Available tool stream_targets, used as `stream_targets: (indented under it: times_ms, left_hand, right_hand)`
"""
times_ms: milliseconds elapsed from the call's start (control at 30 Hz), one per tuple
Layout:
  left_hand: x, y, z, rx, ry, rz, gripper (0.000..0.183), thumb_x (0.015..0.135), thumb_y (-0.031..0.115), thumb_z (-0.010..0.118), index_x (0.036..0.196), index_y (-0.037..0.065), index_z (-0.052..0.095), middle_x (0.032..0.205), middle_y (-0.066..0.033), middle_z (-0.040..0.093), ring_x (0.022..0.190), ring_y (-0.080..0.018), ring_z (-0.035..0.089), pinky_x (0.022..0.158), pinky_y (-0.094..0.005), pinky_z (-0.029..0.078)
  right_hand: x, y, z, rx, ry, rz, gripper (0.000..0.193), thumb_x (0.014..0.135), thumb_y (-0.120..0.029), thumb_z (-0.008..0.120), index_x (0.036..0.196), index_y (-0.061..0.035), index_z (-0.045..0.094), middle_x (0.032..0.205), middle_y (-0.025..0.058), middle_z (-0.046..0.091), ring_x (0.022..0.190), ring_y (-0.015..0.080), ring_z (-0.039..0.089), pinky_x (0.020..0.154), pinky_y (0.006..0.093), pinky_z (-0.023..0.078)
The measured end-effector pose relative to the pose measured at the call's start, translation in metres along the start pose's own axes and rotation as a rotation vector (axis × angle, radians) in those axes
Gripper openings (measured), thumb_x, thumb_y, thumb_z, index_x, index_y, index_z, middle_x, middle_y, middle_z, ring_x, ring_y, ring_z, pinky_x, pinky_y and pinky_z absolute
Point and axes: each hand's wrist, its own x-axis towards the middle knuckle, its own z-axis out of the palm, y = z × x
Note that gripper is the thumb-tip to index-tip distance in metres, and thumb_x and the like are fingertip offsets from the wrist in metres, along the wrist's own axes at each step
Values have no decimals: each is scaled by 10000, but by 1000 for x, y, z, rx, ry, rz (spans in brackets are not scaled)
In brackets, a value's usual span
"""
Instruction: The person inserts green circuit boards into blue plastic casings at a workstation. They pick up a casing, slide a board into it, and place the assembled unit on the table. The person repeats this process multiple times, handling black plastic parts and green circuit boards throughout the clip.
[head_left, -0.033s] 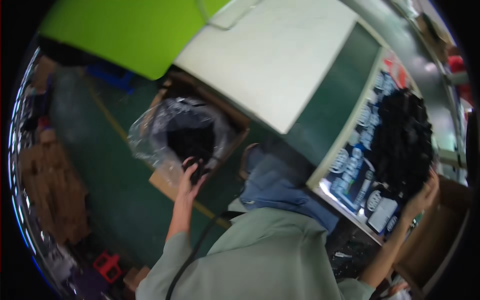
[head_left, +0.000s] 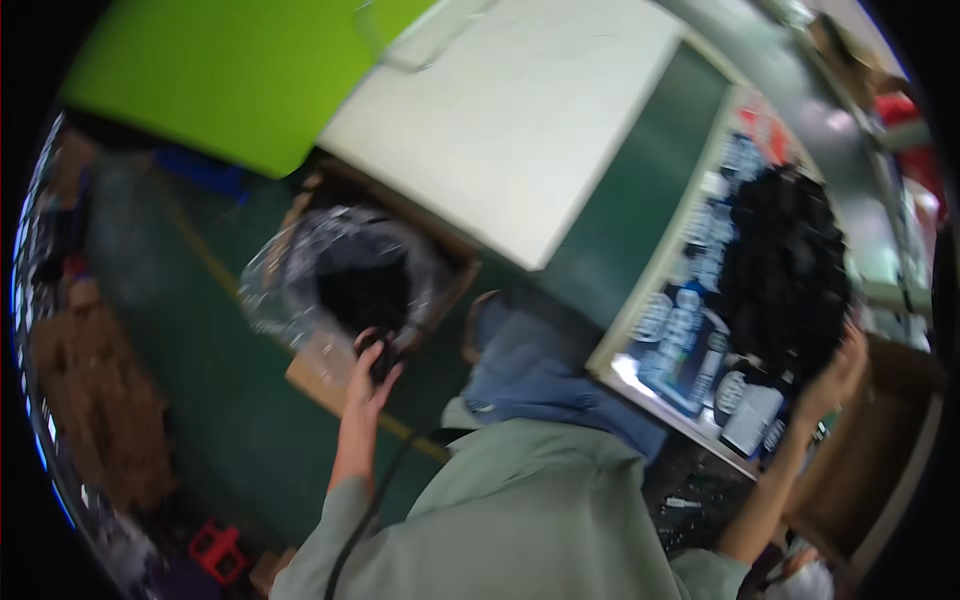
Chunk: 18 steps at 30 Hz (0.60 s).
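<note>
Gripping black piece (head_left: pixel 379 361) in left hand (head_left: pixel 366 388) by box (head_left: pixel 452 298); with right hand (head_left: pixel 838 372) at black pile (head_left: pixel 782 270) right of box, cannot tell whether gripping.

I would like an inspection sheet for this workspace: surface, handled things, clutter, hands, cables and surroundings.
Surface: right table, mostly covered by printed sheet and black pile.
Handled things: black pile; dark piece, too blurred to identify; open box lined with clear bag, dark contents.
Clutter: cardboard at far left; red object, kind unclear.
Hands: left hand holds dark piece by the bag's near edge; right hand at the pile's near end, grip unclear.
Cables: one black cable, beside the left sleeve.
Surroundings: green floor, white tabletop, green panel.
</note>
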Motion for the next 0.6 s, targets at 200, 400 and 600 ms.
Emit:
stream_targets:
  times_ms: [200, 400, 600]
  left_hand:
    - [-96, -34, 79, 128, -425, -115, 560, 777, 96, 834, 1241, 127, 522, 1181, -144, 622, 1034, -302, 662, 668, -392, 603]
    - [-153, -19, 163, -28, -1113, -311, 515, 755, 27, 872, 1166, 66, 564, 1280, -179, 546, 1062, -369, 627, 625, -407, 595]
    - [-185, -3, 315, -83, -1375, -133, 538, 751, 56, 889, 1189, 96, 578, 1282, -186, 523, 1100, -351, 615, 621, -388, 600]
  right_hand:
    - [15, -30, 7, 41, 45, -14, 200, 1034, -171, 621, 1086, 3, 703, 1154, 132, 702, 1123, 269, 648, 1041, 397, 465]
    - [10, -30, 1, 71, 78, -50, 193, 992, -195, 665, 1052, -15, 697, 1132, 150, 695, 1080, 316, 645, 973, 401, 473]
    - [10, -29, 3, 75, 93, -81, 235, 984, -255, 685, 1034, -25, 695, 1108, 152, 690, 1062, 331, 637, 940, 423, 453]
